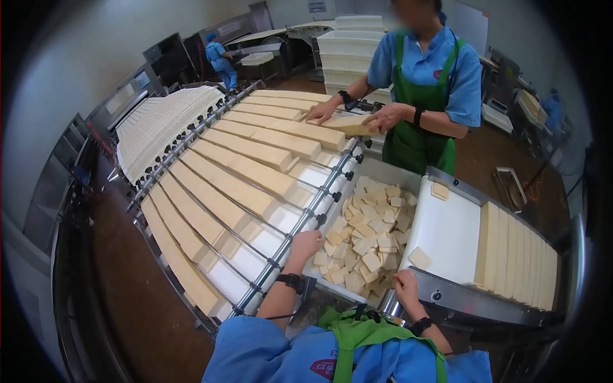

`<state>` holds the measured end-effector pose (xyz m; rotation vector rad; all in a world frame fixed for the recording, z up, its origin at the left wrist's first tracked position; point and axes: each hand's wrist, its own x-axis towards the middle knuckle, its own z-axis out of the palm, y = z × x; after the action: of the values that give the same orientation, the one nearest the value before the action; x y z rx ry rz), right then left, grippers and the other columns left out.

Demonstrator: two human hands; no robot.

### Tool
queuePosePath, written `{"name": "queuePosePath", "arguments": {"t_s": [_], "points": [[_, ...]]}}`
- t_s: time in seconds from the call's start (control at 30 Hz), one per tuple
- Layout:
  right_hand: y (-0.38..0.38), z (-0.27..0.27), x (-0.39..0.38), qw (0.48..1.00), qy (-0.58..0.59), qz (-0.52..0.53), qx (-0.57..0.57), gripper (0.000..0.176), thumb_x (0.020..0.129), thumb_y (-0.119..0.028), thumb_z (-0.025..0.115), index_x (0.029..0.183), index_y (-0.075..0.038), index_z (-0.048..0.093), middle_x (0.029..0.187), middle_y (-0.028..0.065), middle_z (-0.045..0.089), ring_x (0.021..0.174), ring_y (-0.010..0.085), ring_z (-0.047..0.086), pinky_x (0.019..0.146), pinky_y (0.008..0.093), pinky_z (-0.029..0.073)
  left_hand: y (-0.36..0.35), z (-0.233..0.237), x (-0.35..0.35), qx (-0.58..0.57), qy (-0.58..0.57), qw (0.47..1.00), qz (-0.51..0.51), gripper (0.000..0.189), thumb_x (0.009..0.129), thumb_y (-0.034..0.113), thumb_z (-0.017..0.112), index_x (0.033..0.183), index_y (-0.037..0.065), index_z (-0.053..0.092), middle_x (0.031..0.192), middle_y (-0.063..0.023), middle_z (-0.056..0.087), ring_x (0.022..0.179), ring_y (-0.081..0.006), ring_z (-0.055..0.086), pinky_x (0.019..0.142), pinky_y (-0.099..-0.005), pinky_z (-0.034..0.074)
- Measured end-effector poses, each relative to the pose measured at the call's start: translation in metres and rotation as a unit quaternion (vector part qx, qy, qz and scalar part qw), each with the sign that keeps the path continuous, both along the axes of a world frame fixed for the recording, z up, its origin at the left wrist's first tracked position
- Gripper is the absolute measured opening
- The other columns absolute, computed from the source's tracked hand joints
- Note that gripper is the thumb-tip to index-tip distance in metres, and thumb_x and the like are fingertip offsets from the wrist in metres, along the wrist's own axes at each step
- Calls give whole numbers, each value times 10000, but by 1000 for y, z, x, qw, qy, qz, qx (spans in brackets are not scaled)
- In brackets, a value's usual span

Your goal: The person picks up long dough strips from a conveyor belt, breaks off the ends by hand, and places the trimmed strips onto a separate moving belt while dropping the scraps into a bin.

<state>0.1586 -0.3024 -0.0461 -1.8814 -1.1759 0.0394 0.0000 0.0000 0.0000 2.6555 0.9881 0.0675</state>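
My left hand point(307, 244) is closed in a loose fist beside the metal rail point(297, 230), at the edge of the bin, and no item shows in it. Long pale dough-like slabs point(239, 163) lie in lanes between thin rods on the conveyor to its left. My right hand point(407, 285) has its fingers curled in, with nothing seen in them, at the near right corner of the bin. Close above it, a square slice point(419, 258) lies on the white belt point(445, 223). Between my hands, the white bin point(415, 180) holds many square pieces point(367, 233).
Across the bin, a co-worker point(424, 83) in a green apron has both hands on a slab point(341, 123). Upright slabs point(517, 255) stand in a row on the right belt. Stacked white crates point(351, 54) and another person point(220, 60) are farther back.
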Motion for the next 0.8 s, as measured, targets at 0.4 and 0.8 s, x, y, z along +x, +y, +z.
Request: {"name": "queuePosePath", "arguments": {"t_s": [0.4, 0.8], "points": [[2, 0, -2, 1000, -3, -3, 17, 113, 659, 19, 509, 740, -11, 581, 738, 139, 561, 762, 313, 532, 685, 375, 429, 1, -1, -1, 8, -10, 1000, -3, 238, 739, 309, 578, 868, 121, 645, 786, -115, 642, 762, -269, 618, 688, -370, 482], [2, 0, -1, 1000, -1, -2, 9, 115, 659, 6, 516, 746, -8, 591, 740, 140, 562, 755, 314, 527, 679, 371, 427, 4, -9, -1, -1, -16, 1000, 5, 241, 742, 319, 576, 871, 124, 636, 780, -119, 639, 767, -278, 614, 687, -378, 480]]}}
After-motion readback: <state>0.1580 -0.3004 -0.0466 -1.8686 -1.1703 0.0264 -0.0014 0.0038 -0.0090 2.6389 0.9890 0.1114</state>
